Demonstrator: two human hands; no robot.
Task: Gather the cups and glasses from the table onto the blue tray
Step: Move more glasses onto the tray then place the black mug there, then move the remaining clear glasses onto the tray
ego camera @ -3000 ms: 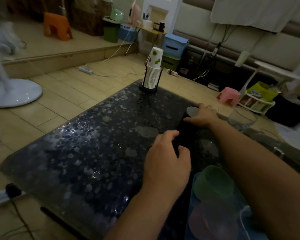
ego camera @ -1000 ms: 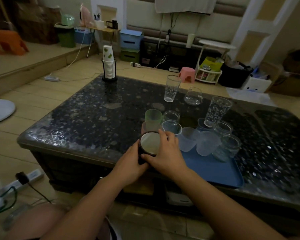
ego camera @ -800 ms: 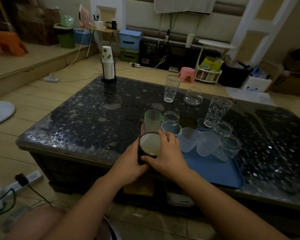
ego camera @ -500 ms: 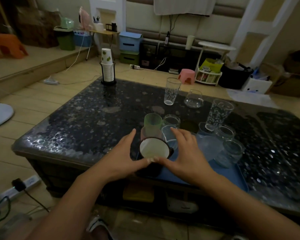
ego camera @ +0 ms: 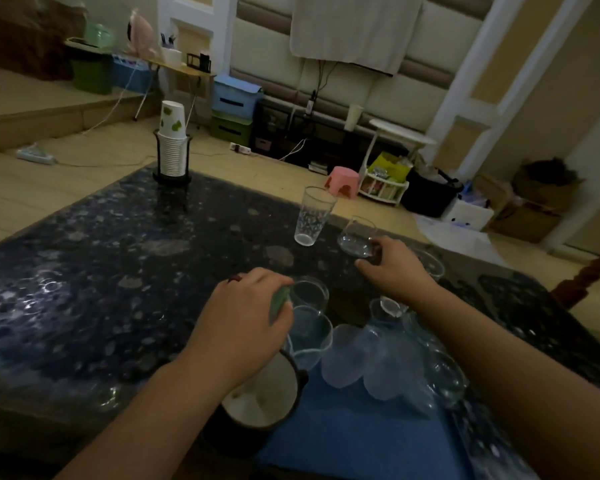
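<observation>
A blue tray (ego camera: 354, 431) lies at the near edge of the dark speckled table (ego camera: 101, 271). On it stand a black mug (ego camera: 260, 400) with a white inside and several clear glasses and plastic cups (ego camera: 378, 362). My left hand (ego camera: 243, 317) curls around a green cup (ego camera: 278, 302) at the tray's far left. My right hand (ego camera: 394, 270) is stretched past the tray and grips the base of a short round glass (ego camera: 355, 233) on the table. A tall patterned glass (ego camera: 313, 216) stands free just left of it.
A stack of paper cups in a black holder (ego camera: 171, 147) stands at the table's far left corner. Beyond the table, on the floor, are a pink stool (ego camera: 343, 180), storage boxes and cables. A brown wooden post (ego camera: 586, 271) shows at the right edge.
Both hands have let go of the black mug, which now stands on the tray's near left corner. My left hand moved onto the green cup, and my right reached out to the short glass.
</observation>
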